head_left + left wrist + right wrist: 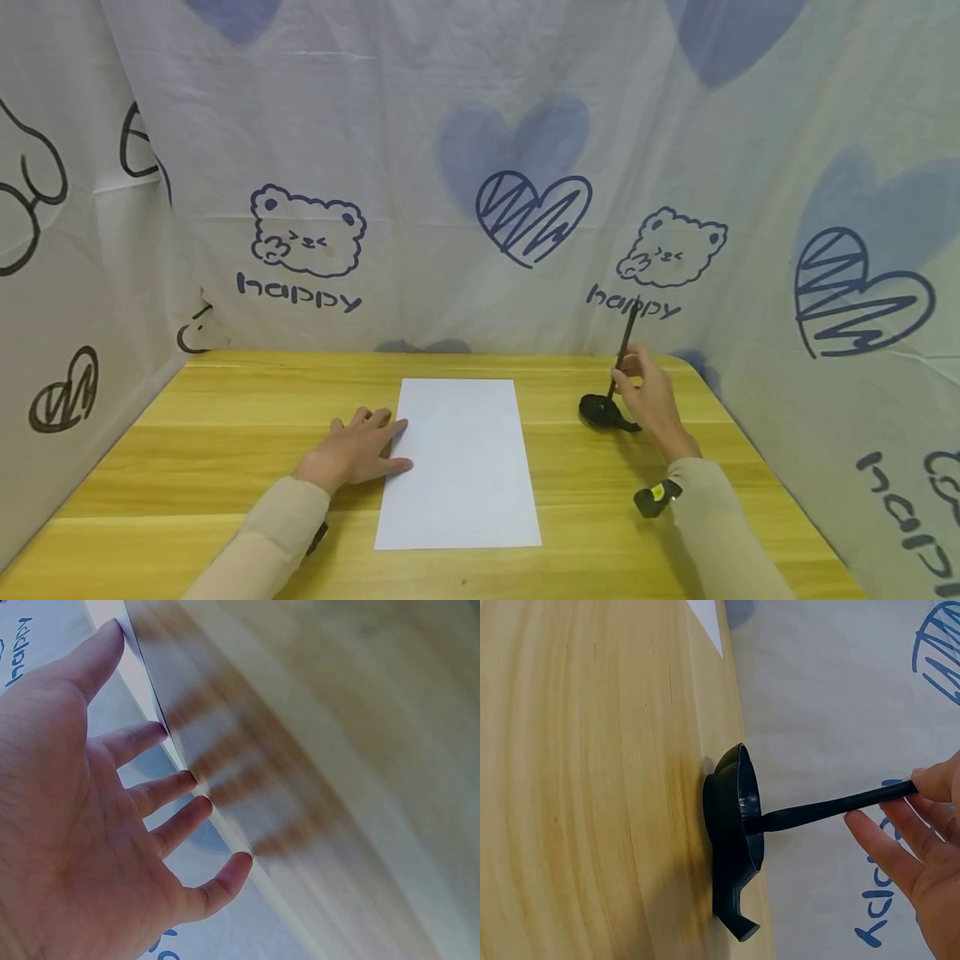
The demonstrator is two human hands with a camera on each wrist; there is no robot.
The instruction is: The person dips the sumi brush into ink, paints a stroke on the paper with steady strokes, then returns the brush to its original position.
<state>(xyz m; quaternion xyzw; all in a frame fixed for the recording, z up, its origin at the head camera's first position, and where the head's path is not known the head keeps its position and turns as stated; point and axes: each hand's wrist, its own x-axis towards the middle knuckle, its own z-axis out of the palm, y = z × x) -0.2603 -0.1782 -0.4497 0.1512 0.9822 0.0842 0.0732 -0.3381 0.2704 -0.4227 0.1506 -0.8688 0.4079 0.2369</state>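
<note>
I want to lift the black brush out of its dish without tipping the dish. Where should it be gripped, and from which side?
Grip the brush high on its thin black shaft, pinching it from the right, where the right hand already holds it. The shaft leans up out of the black dish, so its upper part stands free, while its lower end sits inside the dish. Lifting along the shaft's lean is probably least likely to nudge the dish.

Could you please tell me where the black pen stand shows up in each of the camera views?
Head: the black pen stand sits right of centre on the wooden table, beside the right hand.
Left wrist: not in it.
Right wrist: centre of the picture, pen rising from it.
Shared landmark: the white paper, whose corner shows at top.
</note>
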